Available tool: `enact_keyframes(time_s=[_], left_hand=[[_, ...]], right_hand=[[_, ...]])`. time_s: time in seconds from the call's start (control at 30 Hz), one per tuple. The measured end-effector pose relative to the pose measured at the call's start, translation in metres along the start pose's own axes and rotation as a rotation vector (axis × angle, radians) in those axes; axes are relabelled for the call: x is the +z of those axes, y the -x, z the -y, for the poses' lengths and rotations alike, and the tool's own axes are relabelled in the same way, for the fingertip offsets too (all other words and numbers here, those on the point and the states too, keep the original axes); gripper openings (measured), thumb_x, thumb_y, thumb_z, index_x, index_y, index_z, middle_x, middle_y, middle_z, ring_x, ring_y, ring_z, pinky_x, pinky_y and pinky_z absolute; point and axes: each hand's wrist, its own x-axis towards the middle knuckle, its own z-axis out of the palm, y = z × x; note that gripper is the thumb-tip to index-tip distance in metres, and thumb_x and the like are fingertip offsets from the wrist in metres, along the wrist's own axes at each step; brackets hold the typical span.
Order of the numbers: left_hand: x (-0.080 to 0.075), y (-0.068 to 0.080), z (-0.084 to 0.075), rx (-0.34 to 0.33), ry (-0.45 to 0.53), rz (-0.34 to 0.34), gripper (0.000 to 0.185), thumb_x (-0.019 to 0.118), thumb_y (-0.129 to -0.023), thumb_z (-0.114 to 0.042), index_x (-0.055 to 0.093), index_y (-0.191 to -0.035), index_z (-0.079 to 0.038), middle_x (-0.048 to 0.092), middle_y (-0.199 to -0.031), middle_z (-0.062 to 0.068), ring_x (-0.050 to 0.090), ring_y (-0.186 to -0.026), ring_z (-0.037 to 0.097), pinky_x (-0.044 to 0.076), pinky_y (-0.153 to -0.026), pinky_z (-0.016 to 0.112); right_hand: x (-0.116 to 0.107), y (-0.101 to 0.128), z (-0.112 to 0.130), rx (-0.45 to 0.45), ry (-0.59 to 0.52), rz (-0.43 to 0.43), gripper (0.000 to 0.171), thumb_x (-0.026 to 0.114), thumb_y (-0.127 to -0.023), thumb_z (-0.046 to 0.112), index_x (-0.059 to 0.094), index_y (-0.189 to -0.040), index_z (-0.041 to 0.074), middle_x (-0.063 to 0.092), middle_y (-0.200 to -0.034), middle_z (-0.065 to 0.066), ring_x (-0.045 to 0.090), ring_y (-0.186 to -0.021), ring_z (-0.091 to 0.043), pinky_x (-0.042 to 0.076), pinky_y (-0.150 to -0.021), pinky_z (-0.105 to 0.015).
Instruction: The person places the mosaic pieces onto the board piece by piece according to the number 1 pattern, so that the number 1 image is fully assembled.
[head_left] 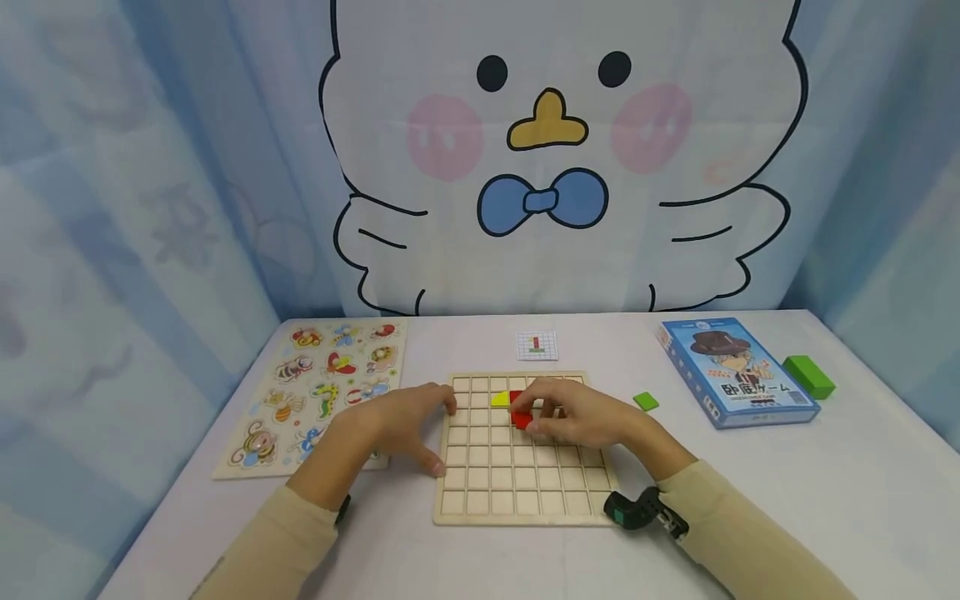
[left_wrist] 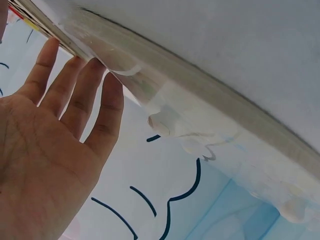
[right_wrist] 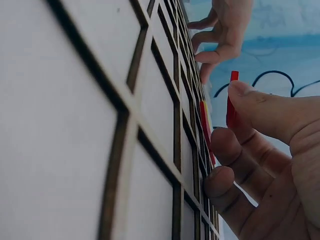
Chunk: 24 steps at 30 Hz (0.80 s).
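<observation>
A pale wooden grid board [head_left: 480,503] lies on the table. At its left edge my left hand [head_left: 397,421] rests with fingers and thumb spread, touching the rim. In the left wrist view its fingers [left_wrist: 107,107] are stretched out against the edge. My right hand [head_left: 577,410] is over the upper middle of the grid. Between thumb and finger it pinches a small red tile [right_wrist: 232,102], held off the board. A yellow tile [head_left: 499,400] lies in an upper cell, with red [head_left: 515,396] beside it, partly hidden by the right hand.
Left of the board lies an insect picture board [head_left: 300,392]. A small pattern card [head_left: 537,346] lies behind the grid. To the right are a green tile [head_left: 646,402], a blue game box [head_left: 738,371] and a green block [head_left: 809,377]. A curtain [head_left: 555,267] hangs behind the table.
</observation>
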Motion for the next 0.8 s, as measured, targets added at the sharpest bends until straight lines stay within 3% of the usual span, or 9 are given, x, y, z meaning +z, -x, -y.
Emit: enact_keyframes(time_s=[0.33, 0.8], left_hand=[[0.0057, 0.0005, 0.0028, -0.003, -0.009, 0.004, 0.074, 0.095, -0.069, -0.045, 0.054, -0.128, -0.03, 0.052, -0.15, -0.001, 0.053, -0.128, 0.018, 0.043, -0.111, 0.046], [-0.0004, 0.0019, -0.001, 0.015, -0.021, -0.009, 0.073, 0.095, -0.07, -0.044, 0.054, -0.128, -0.027, 0.053, -0.148, 0.0, 0.053, -0.127, 0.018, 0.044, -0.111, 0.046]], right_hand=[[0.0079, -0.0038, 0.0018, 0.027, 0.018, 0.02, 0.033, 0.072, -0.098, 0.024, 0.067, -0.13, 0.017, 0.065, -0.12, 0.007, 0.061, -0.089, -0.013, 0.052, -0.082, -0.028], [0.0056, -0.0071, 0.0058, 0.025, 0.073, 0.01, 0.031, 0.074, -0.096, 0.018, 0.067, -0.127, 0.016, 0.065, -0.116, 0.006, 0.059, -0.084, -0.011, 0.051, -0.078, -0.027]])
